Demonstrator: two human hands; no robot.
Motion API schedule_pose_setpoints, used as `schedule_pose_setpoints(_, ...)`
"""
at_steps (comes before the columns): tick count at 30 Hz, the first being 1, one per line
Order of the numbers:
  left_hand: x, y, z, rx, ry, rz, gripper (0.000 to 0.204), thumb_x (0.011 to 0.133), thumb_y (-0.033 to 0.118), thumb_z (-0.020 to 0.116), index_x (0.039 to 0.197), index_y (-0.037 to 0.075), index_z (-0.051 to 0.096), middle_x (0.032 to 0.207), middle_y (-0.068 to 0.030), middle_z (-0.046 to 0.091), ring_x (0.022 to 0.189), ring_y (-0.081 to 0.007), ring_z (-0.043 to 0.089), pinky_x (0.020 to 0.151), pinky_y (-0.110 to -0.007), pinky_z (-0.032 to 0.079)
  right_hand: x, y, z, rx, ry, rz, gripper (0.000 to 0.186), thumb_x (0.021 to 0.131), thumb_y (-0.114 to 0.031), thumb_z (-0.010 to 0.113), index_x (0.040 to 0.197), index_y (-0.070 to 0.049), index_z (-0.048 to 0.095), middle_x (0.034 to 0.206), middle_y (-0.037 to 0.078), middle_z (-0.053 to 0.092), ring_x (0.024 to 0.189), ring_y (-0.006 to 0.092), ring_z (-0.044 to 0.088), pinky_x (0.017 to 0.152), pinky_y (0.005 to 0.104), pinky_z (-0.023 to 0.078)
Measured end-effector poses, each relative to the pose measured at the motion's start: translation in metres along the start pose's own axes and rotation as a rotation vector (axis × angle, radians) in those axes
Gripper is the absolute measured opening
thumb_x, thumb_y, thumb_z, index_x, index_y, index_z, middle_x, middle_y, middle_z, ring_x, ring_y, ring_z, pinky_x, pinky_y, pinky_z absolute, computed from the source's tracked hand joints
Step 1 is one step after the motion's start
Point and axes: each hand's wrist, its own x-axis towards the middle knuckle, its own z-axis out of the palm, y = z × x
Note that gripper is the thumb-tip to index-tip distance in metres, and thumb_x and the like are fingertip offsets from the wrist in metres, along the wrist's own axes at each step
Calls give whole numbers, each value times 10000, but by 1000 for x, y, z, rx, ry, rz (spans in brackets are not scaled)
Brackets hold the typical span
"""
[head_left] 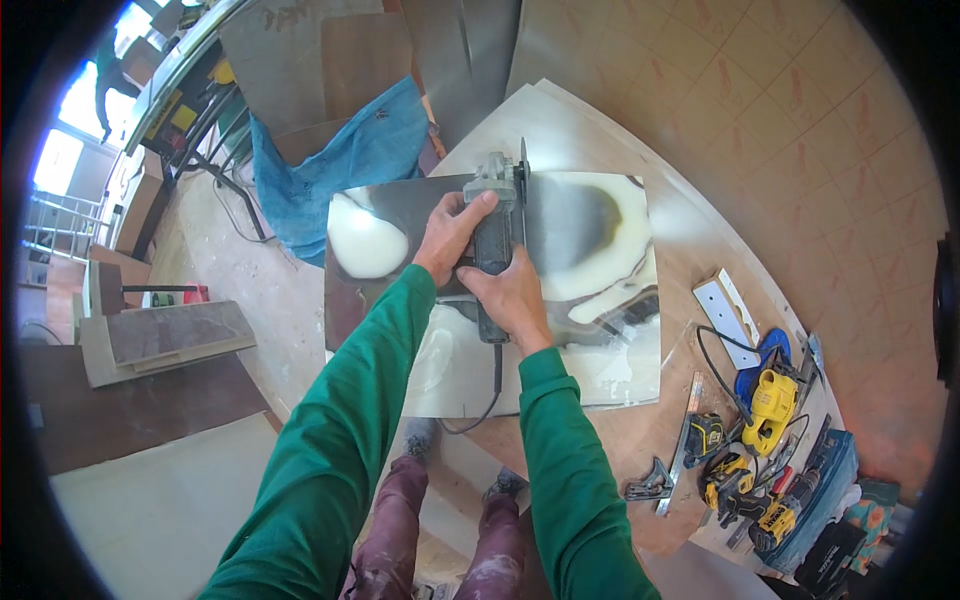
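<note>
A dark grey angle grinder [492, 240] is held over the middle of a glossy patterned tile [590, 375]. Its thin disc [524, 190] stands on edge at the right of the grey metal head, near the tile's far edge. My left hand [452, 235] is closed around the grinder's front part, thumb along the top. Farther back on the body, my right hand [510, 300] grips it, thumb across the top. The cord [497, 375] leaves the rear end and curls over the tile's near edge. Whether the disc touches the tile I cannot tell.
Under the tile is a wooden tabletop [630, 480]. To the right lie a yellow power tool [770, 410], a tape measure [703, 437], a combination square [655, 482] and a yellow-black drill [775, 520]. A blue cloth [345, 165] hangs at the far left. Cut panels [180, 335] stand left.
</note>
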Motion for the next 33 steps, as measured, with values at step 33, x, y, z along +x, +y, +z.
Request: schedule_pose_setpoints(33, 3, -2, -2, 47, 10, -24, 938, 930, 625, 924, 1456, -98, 642, 1215, -172, 753, 1042, -215, 764, 895, -349, 643, 8, 13, 3, 38, -26, -7, 864, 807, -411, 943, 1413, 110, 614, 1296, 326, 792, 1206, 481, 787, 1053, 505, 621)
